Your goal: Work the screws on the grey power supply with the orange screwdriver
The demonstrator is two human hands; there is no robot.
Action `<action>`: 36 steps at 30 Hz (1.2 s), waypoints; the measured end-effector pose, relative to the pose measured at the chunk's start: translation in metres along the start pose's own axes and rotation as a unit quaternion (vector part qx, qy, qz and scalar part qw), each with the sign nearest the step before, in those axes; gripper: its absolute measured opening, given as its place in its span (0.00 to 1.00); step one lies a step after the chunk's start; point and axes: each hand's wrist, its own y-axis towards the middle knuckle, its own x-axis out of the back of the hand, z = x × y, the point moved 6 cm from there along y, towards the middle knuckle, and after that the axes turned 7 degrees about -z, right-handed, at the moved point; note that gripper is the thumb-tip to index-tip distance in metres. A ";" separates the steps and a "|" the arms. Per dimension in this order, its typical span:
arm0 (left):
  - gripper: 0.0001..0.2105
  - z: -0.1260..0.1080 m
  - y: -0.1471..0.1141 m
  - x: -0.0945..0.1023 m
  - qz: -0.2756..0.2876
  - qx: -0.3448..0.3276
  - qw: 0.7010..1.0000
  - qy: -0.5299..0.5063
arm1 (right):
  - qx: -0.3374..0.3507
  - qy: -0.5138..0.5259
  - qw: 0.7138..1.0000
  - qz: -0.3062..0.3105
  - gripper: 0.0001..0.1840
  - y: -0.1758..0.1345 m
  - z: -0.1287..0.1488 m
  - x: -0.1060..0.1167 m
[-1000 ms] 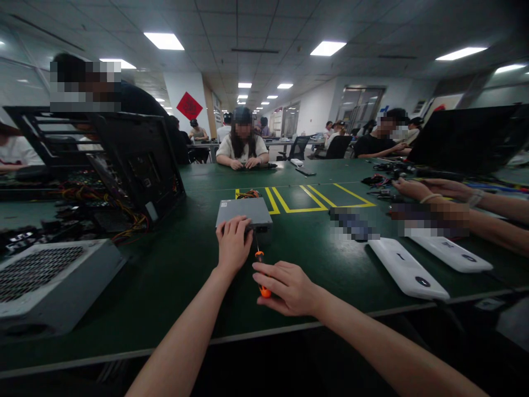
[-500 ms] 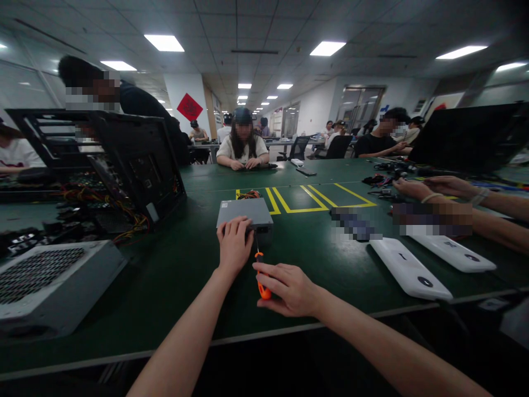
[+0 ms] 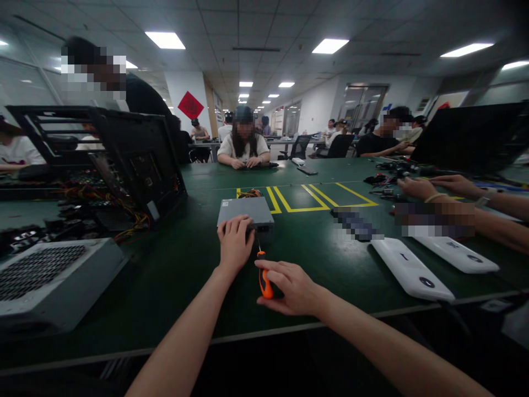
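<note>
A grey computer power supply unit (image 3: 244, 209) sits on the green table in front of me, with a bundle of wires (image 3: 250, 193) at its far side. My left hand (image 3: 235, 242) holds it at the near left, fingers over the top edge and thumb down the front face. In my right hand (image 3: 293, 289) is an orange and black screwdriver (image 3: 265, 280), gripped by the handle between thumb and fingers. Its thin shaft points up toward the front face of the unit, close by my left thumb. Whether the tip touches a screw is too small to tell.
At left stand an open black computer case (image 3: 140, 160) and a second power supply (image 3: 61, 281). White devices (image 3: 409, 270) lie at right, near another person's hands (image 3: 417, 188). Yellow tape (image 3: 306, 209) marks the table beyond. A person (image 3: 243, 140) sits opposite.
The screwdriver handle has turned in my right hand, showing more of its black grip, and my fingers have shifted a little. My left hand and the power supply stay in place.
</note>
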 end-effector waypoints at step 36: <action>0.12 0.000 0.000 0.000 0.004 0.001 1.000 -0.003 | 0.028 -0.030 0.999 0.033 0.18 0.000 0.005 -0.005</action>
